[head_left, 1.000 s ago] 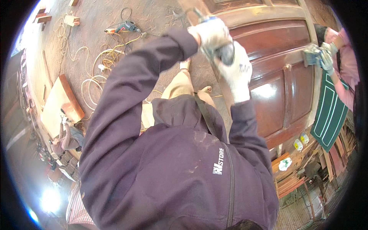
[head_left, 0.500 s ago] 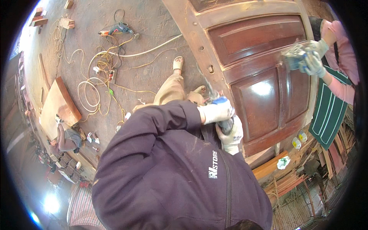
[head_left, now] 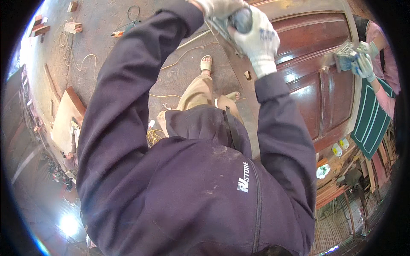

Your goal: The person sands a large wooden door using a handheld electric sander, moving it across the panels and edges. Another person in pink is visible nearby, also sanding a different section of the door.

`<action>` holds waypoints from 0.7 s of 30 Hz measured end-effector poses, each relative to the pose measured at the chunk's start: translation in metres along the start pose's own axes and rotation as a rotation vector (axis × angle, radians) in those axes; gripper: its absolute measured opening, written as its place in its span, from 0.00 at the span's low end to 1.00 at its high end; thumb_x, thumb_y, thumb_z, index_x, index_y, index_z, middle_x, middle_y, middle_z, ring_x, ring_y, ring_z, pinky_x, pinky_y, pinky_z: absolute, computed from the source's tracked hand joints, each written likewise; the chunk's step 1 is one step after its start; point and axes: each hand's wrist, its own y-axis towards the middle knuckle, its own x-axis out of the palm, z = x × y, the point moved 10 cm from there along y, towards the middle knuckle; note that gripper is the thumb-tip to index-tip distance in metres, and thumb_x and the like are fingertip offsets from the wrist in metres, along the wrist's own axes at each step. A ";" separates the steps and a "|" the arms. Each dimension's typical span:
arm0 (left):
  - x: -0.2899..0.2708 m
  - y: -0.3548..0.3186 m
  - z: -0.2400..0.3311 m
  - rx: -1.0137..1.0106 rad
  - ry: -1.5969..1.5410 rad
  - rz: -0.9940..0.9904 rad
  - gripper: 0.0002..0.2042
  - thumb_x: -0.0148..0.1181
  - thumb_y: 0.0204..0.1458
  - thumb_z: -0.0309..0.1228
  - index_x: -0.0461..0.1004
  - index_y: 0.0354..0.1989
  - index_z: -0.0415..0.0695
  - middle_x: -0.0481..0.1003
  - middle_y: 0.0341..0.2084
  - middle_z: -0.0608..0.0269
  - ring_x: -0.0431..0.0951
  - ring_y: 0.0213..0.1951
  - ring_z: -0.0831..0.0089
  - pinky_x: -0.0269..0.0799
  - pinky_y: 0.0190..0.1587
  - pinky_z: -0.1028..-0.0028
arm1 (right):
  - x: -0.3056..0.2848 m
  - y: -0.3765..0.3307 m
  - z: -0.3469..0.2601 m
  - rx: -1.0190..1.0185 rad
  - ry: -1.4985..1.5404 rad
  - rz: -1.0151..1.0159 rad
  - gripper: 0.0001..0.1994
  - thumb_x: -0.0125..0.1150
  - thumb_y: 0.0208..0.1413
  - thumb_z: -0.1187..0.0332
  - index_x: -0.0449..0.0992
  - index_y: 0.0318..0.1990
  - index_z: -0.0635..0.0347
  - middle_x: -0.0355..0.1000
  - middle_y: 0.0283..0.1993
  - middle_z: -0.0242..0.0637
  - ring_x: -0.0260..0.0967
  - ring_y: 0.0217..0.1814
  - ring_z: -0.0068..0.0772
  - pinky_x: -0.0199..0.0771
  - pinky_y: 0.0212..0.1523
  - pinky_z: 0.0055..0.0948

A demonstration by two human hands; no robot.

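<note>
Gloved fingers are seen wrapped around a hand-held power tool at the top of the head view: the left hand is closed over the tool's near end, partly cut off by the picture's edge, and the right hand, in a white knit glove, is clenched over its rounded dark body. The tool is held just above the near edge of a reddish-brown panelled door that lies flat; whether it touches the wood cannot be told.

At the far left, timber offcuts and coiled pale cables are spread over the concrete floor. Toward the middle, the person's own dark sleeves and tan trousers are visible, with a sandalled foot planted beside the door's edge. At the right, another person's gloved hands are closed on a second tool resting on the same door.

The power tool is judged rigid and fairly heavy for its size, likely to vibrate; it is best gripped with both hands, one on the rounded body and one on the rear housing, as is done now. The polished door looks hard, slick and easily scratched.
</note>
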 end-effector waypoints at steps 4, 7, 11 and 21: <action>0.016 0.004 -0.024 -0.056 0.055 -0.065 0.05 0.59 0.52 0.38 0.81 0.30 0.58 0.84 0.28 0.61 0.86 0.31 0.62 0.79 0.29 0.59 | -0.005 0.019 -0.010 0.022 0.108 0.062 0.30 0.71 0.43 0.47 0.75 0.52 0.51 0.77 0.47 0.41 0.75 0.51 0.46 0.75 0.50 0.44; -0.001 0.005 0.027 0.004 -0.059 -0.093 0.07 0.60 0.53 0.38 0.82 0.32 0.52 0.83 0.27 0.58 0.85 0.30 0.65 0.78 0.31 0.63 | -0.014 -0.027 0.016 0.084 0.066 -0.023 0.33 0.73 0.41 0.49 0.72 0.57 0.45 0.76 0.52 0.37 0.75 0.54 0.44 0.76 0.52 0.44; -0.009 -0.019 0.137 0.116 -0.189 -0.059 0.08 0.59 0.54 0.38 0.82 0.37 0.54 0.82 0.29 0.60 0.85 0.35 0.60 0.79 0.37 0.60 | -0.050 -0.125 0.039 0.117 0.073 -0.034 0.35 0.76 0.42 0.52 0.73 0.58 0.57 0.75 0.54 0.44 0.75 0.55 0.47 0.76 0.54 0.41; -0.007 -0.059 0.421 0.248 -0.518 0.021 0.09 0.57 0.51 0.30 0.77 0.40 0.47 0.78 0.27 0.61 0.81 0.32 0.59 0.74 0.36 0.61 | -0.131 -0.368 0.116 0.178 0.018 -0.176 0.41 0.81 0.36 0.56 0.70 0.60 0.60 0.73 0.56 0.50 0.73 0.55 0.54 0.74 0.55 0.45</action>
